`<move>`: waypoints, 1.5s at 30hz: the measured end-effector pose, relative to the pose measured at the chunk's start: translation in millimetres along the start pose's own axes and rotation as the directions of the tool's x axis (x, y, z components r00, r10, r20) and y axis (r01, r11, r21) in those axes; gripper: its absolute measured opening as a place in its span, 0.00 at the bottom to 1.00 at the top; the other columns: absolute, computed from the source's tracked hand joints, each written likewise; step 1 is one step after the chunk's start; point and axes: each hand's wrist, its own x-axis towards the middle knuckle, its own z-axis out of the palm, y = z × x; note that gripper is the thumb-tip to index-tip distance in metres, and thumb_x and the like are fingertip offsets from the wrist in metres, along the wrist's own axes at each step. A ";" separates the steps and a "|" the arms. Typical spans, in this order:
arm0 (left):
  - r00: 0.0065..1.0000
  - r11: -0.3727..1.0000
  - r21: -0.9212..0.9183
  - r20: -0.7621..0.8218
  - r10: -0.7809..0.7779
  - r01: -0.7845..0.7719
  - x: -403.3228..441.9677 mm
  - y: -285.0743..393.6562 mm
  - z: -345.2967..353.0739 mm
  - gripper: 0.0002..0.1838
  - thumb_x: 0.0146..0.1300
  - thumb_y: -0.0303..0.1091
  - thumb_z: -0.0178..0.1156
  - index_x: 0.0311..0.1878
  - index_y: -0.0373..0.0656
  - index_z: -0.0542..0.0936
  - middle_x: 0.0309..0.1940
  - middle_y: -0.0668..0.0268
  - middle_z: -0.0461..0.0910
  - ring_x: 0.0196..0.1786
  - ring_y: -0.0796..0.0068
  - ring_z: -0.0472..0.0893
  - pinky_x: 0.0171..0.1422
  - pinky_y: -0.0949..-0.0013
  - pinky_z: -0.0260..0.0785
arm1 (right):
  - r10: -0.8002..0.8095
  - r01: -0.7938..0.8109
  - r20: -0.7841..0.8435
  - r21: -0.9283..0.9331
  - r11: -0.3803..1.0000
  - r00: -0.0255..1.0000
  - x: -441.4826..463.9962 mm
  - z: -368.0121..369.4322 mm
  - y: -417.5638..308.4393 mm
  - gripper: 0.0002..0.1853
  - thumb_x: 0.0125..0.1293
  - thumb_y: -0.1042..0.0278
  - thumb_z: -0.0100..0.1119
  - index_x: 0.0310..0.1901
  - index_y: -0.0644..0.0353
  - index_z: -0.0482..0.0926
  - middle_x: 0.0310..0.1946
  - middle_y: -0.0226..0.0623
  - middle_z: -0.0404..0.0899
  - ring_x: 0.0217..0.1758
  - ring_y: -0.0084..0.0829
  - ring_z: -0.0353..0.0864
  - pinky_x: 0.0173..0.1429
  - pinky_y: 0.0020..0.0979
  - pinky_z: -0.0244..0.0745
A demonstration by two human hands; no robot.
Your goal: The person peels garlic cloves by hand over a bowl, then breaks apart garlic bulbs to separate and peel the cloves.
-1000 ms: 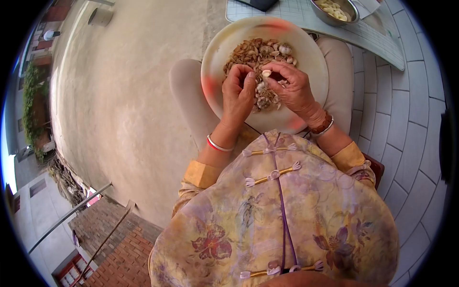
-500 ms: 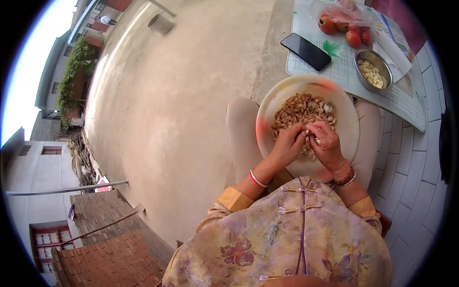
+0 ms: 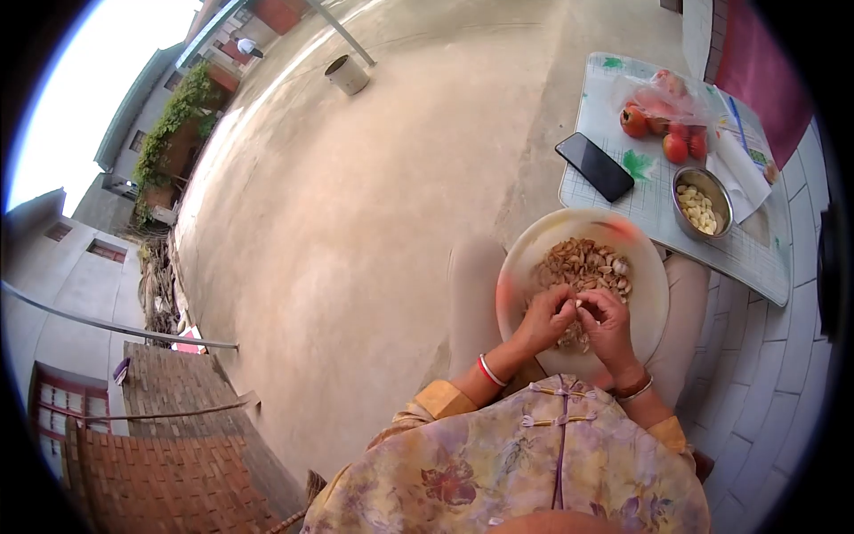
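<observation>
A round pale tray point(image 3: 654, 307) with reddish patches rests across the lap, holding a heap of garlic cloves and skins point(image 3: 583, 264). A whole garlic bulb point(image 3: 620, 266) lies at the heap's right side. Over the near part of the tray, my left hand point(image 3: 545, 319) and my right hand point(image 3: 607, 327) meet with fingertips pinched together. A small whitish garlic clove point(image 3: 578, 303) shows between them, against the right fingertips. What the left fingers pinch is too small to make out.
On the table point(image 3: 654, 209) are a phone point(image 3: 595, 167), a metal bowl point(image 3: 703, 204) of peeled cloves, red fruit point(image 3: 675, 148) partly under plastic, and white paper point(image 3: 741, 173). A bucket point(image 3: 347, 76) stands across the yard; a distant person point(image 3: 248, 47) is at upper left.
The view has tilted up, so the tray and hands sit lower and further right, and the table shows more fully. My hands have come together at the fingertips.
</observation>
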 end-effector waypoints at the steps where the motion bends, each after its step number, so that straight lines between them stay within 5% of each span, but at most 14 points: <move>1: 0.999 0.996 -0.080 -0.002 -0.040 0.040 -1.8 -1.5 2.6 0.06 0.63 0.27 0.48 0.31 0.38 0.72 0.18 0.73 0.69 0.22 0.88 0.66 0.24 0.78 0.59 | 0.012 -0.012 0.007 0.026 1.000 1.000 -0.2 0.6 2.1 0.09 0.60 0.80 0.59 0.43 0.66 0.78 0.36 0.33 0.77 0.36 0.21 0.79 0.39 0.23 0.78; 8: 0.974 0.858 -0.462 0.126 -0.189 0.226 -1.9 -1.8 -0.9 0.07 0.64 0.29 0.45 0.29 0.42 0.69 0.19 0.67 0.73 0.21 0.81 0.70 0.26 0.79 0.63 | 0.316 -0.329 0.112 0.493 0.805 0.942 -4.9 -2.7 5.1 0.10 0.69 0.72 0.50 0.47 0.68 0.76 0.34 0.33 0.79 0.37 0.21 0.79 0.44 0.24 0.78; 12: 0.987 0.947 -0.282 0.080 -0.139 0.156 -1.5 -6.4 -2.2 0.08 0.64 0.28 0.44 0.29 0.40 0.69 0.20 0.67 0.73 0.22 0.81 0.71 0.27 0.78 0.64 | 0.314 -0.347 0.161 0.589 0.730 0.936 -4.5 -2.5 5.5 0.10 0.69 0.71 0.51 0.46 0.68 0.76 0.34 0.32 0.79 0.37 0.21 0.79 0.45 0.23 0.78; 17: 0.997 0.990 -0.130 0.056 -0.047 0.054 -1.7 -16.8 1.0 0.08 0.64 0.28 0.43 0.30 0.39 0.70 0.20 0.67 0.73 0.22 0.79 0.72 0.29 0.77 0.66 | 0.309 -0.332 0.122 0.397 0.856 0.943 -4.0 -1.9 9.7 0.11 0.69 0.69 0.53 0.46 0.67 0.77 0.35 0.30 0.80 0.38 0.19 0.80 0.45 0.23 0.78; 22: 0.975 0.797 -0.563 0.149 -0.163 0.219 -0.8 -9.4 -1.9 0.07 0.64 0.28 0.43 0.33 0.39 0.70 0.23 0.64 0.73 0.27 0.76 0.73 0.34 0.75 0.68 | 0.398 -0.395 0.155 0.659 0.640 0.904 -6.1 -6.3 20.1 0.10 0.69 0.70 0.52 0.47 0.65 0.78 0.34 0.29 0.80 0.37 0.17 0.79 0.46 0.23 0.79; 24: 0.972 0.782 -0.578 0.168 -0.165 0.233 -0.4 -8.1 -3.8 0.06 0.63 0.28 0.43 0.33 0.39 0.70 0.25 0.63 0.73 0.27 0.74 0.73 0.34 0.75 0.68 | 0.385 -0.387 0.173 0.705 0.595 0.907 -6.4 -6.1 22.0 0.10 0.69 0.70 0.52 0.47 0.65 0.78 0.33 0.29 0.80 0.37 0.18 0.79 0.47 0.23 0.78; 27: 0.976 0.806 -0.550 0.142 -0.168 0.219 -0.5 -3.0 -4.4 0.08 0.66 0.32 0.44 0.35 0.39 0.70 0.24 0.65 0.73 0.25 0.76 0.72 0.32 0.77 0.67 | 0.367 -0.341 0.085 0.606 0.719 0.926 -6.3 -5.4 16.8 0.10 0.68 0.72 0.52 0.47 0.65 0.78 0.34 0.29 0.80 0.37 0.17 0.79 0.46 0.23 0.78; 29: 0.985 0.969 -0.179 0.013 -0.174 0.173 -2.4 9.2 -1.4 0.07 0.65 0.33 0.49 0.37 0.39 0.71 0.24 0.65 0.76 0.26 0.78 0.75 0.30 0.73 0.68 | 0.336 -0.298 0.023 0.522 0.799 0.941 -4.8 -4.1 8.2 0.09 0.68 0.73 0.53 0.46 0.65 0.78 0.34 0.29 0.80 0.37 0.17 0.79 0.45 0.22 0.78; 30: 0.985 0.970 -0.176 0.006 -0.172 0.170 -2.8 6.0 -0.5 0.07 0.65 0.33 0.49 0.37 0.39 0.71 0.24 0.65 0.76 0.26 0.78 0.75 0.30 0.73 0.68 | 0.295 -0.253 -0.033 0.430 0.867 0.955 -2.7 -1.9 5.6 0.09 0.67 0.73 0.54 0.46 0.66 0.78 0.34 0.29 0.80 0.36 0.17 0.78 0.43 0.22 0.78; 32: 0.991 0.988 0.108 0.092 0.101 -0.111 -4.2 -4.2 6.4 0.10 0.68 0.34 0.52 0.43 0.35 0.72 0.31 0.63 0.79 0.34 0.77 0.80 0.38 0.74 0.73 | 0.273 -0.236 -0.027 0.422 0.875 0.962 -4.3 -1.9 8.6 0.08 0.67 0.73 0.54 0.45 0.66 0.78 0.34 0.29 0.80 0.36 0.17 0.78 0.42 0.21 0.78; 34: 0.993 0.997 0.077 0.119 0.020 -0.029 -3.0 0.8 7.8 0.08 0.67 0.29 0.54 0.43 0.33 0.72 0.33 0.60 0.81 0.40 0.76 0.82 0.43 0.72 0.74 | 0.251 -0.221 -0.019 0.416 0.882 0.968 -4.6 -1.2 10.0 0.08 0.66 0.74 0.55 0.44 0.66 0.78 0.34 0.29 0.80 0.36 0.17 0.78 0.42 0.21 0.78; 40: 0.993 0.982 0.161 0.079 0.087 -0.099 -2.9 -0.5 9.2 0.05 0.67 0.27 0.52 0.40 0.35 0.74 0.28 0.62 0.80 0.32 0.79 0.79 0.36 0.74 0.72 | 0.298 -0.243 -0.082 0.401 0.884 0.951 -5.5 0.5 9.0 0.07 0.66 0.73 0.56 0.42 0.65 0.79 0.31 0.29 0.79 0.34 0.16 0.77 0.42 0.20 0.77; 42: 0.994 0.970 0.215 0.029 0.106 -0.110 -2.6 -1.9 10.0 0.04 0.63 0.28 0.54 0.37 0.37 0.73 0.25 0.54 0.80 0.28 0.59 0.82 0.32 0.62 0.72 | 0.327 -0.265 -0.068 0.442 0.857 0.943 -6.5 1.5 12.7 0.06 0.66 0.73 0.56 0.41 0.64 0.79 0.30 0.28 0.79 0.34 0.16 0.77 0.42 0.20 0.77; 45: 0.989 0.935 0.326 0.013 0.144 -0.140 -3.4 -2.5 8.3 0.03 0.62 0.27 0.55 0.36 0.38 0.73 0.25 0.54 0.80 0.27 0.57 0.81 0.32 0.61 0.72 | 0.291 -0.241 -0.064 0.404 0.882 0.955 -7.2 1.5 17.4 0.06 0.65 0.74 0.57 0.41 0.65 0.79 0.32 0.29 0.78 0.34 0.17 0.78 0.41 0.20 0.78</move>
